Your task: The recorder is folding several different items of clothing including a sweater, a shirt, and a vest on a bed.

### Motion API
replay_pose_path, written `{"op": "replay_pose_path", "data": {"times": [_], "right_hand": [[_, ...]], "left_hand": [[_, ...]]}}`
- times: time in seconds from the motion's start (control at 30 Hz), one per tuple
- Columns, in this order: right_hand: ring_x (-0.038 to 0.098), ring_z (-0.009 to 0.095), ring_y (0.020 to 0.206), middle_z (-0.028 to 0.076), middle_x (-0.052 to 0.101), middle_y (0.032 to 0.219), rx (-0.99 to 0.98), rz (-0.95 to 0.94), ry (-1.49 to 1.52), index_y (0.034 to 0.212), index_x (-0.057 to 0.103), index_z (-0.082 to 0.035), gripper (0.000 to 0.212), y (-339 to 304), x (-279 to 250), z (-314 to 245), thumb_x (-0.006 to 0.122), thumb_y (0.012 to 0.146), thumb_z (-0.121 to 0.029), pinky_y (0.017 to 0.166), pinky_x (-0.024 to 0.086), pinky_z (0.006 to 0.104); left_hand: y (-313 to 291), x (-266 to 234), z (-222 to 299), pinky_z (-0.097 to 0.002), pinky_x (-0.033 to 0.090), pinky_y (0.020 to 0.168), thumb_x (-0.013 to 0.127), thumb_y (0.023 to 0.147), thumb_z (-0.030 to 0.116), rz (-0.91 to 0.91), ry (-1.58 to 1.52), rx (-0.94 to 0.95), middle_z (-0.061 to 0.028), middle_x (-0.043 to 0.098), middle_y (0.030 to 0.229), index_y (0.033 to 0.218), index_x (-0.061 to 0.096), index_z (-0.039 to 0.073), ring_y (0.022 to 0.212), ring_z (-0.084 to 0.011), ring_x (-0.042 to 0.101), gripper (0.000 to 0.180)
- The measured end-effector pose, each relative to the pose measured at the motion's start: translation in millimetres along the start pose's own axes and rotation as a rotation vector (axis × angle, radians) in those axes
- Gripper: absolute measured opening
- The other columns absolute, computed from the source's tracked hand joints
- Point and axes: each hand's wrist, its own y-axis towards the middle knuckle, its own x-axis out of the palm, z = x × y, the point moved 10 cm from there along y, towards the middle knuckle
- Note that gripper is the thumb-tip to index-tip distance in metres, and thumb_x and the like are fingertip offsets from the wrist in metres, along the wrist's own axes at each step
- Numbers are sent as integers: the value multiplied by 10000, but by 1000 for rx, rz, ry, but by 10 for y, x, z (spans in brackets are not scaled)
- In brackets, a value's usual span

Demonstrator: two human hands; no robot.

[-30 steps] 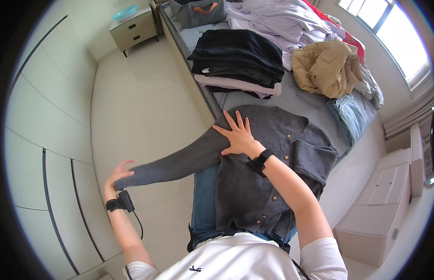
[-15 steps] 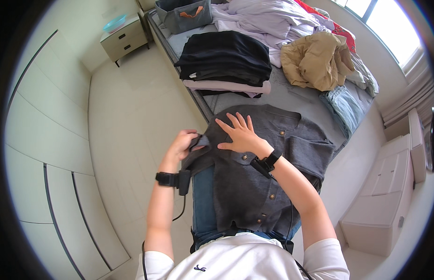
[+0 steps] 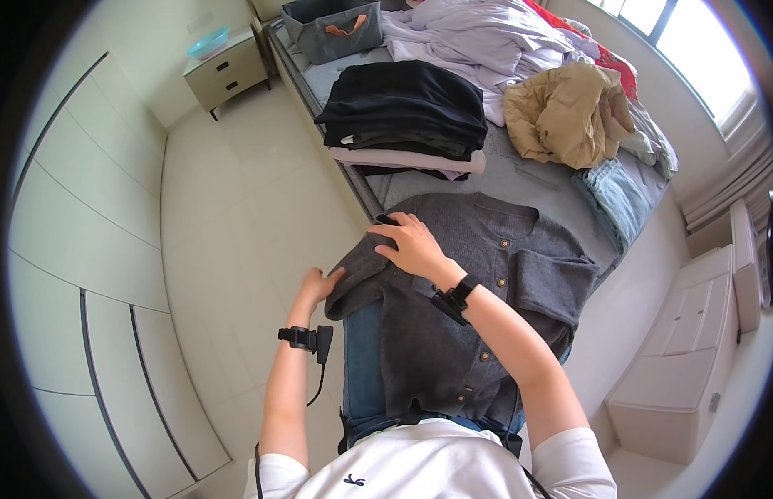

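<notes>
A dark grey button-up cardigan (image 3: 441,308) lies spread over my lap and the near end of the bed, its collar away from me. Its right-hand sleeve is folded across the front. My left hand (image 3: 322,285) is at the bend of the left-hand sleeve (image 3: 353,279), its fingers closed at the cloth and partly hidden. Near the shoulder, my right hand (image 3: 413,246) grips the end of that same sleeve, fingers bent over it. Both wrists wear black straps with small devices.
Beyond the cardigan a stack of folded clothes (image 3: 403,108) sits on the bed. A tan jacket (image 3: 565,112), blue jeans (image 3: 613,204), a pale quilt (image 3: 478,37) and a grey fabric bin (image 3: 332,33) lie around it. A nightstand (image 3: 228,76) stands at far left.
The sleeve end has passed from my left hand to my right, folded up toward the shoulder. My left hand has moved down to the sleeve's bend; my right hand is no longer spread flat.
</notes>
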Motion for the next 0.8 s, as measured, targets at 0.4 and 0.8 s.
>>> {"op": "replay_pose_path", "data": {"times": [0.4,0.8], "right_hand": [[565,326,871,160,543,944,192,-6,201,904,624,-41,180,-26,25,329,653,728,-68,777,481,384],[638,226,755,110,667,826,303,-39,338,948,652,-26,219,-336,-997,642,653,789,-177,690,495,321]], "left_hand": [[242,275,-782,-381,507,762,611,867,289,-284,-666,-197,-126,622,926,1028,575,-52,843,-236,616,380],[-793,-1015,1719,-294,455,729,620,782,182,133,-666,546,-82,574,897,941,517,-24,804,-171,558,280]]}}
